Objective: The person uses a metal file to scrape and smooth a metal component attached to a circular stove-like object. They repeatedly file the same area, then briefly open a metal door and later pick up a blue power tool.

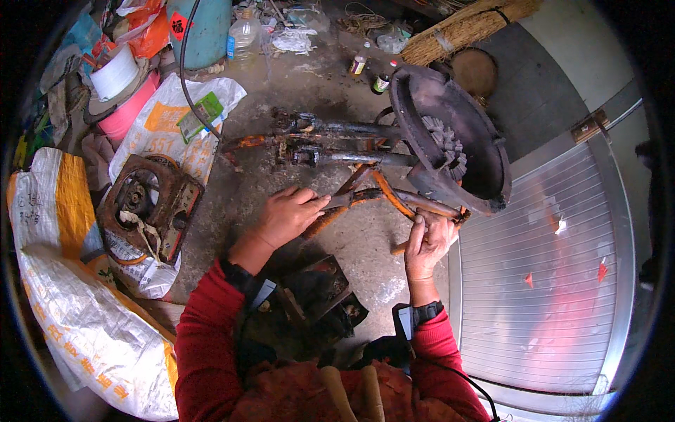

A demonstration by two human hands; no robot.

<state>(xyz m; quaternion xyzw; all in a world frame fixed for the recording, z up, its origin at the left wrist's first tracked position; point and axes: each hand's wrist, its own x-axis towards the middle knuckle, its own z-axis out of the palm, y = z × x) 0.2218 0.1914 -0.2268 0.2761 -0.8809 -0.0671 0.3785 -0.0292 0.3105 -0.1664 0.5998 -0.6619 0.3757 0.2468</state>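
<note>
A large gas burner [404, 121] lies tipped on its side on the floor, its round dark iron ring facing right. Toothed burner pieces [445, 148] show inside the ring, and two sooty pipes run left from it to rusty valves [301, 154]. Rusty orange and brown legs [394, 193] reach toward me. My right hand [430, 243] is closed around a leg just below the ring. With pinched fingers, my left hand [288, 214] holds a thin grey flat piece [340, 201] against another leg; its exact kind is unclear.
A rusty small stove [149, 204] sits on woven sacks [91, 316] at left. Close to me is a dark metal box [316, 292]. A ribbed metal panel [541, 281] stands at right. Two small bottles [382, 83], a blue cylinder [200, 35] and a straw bundle [467, 32] are farther off.
</note>
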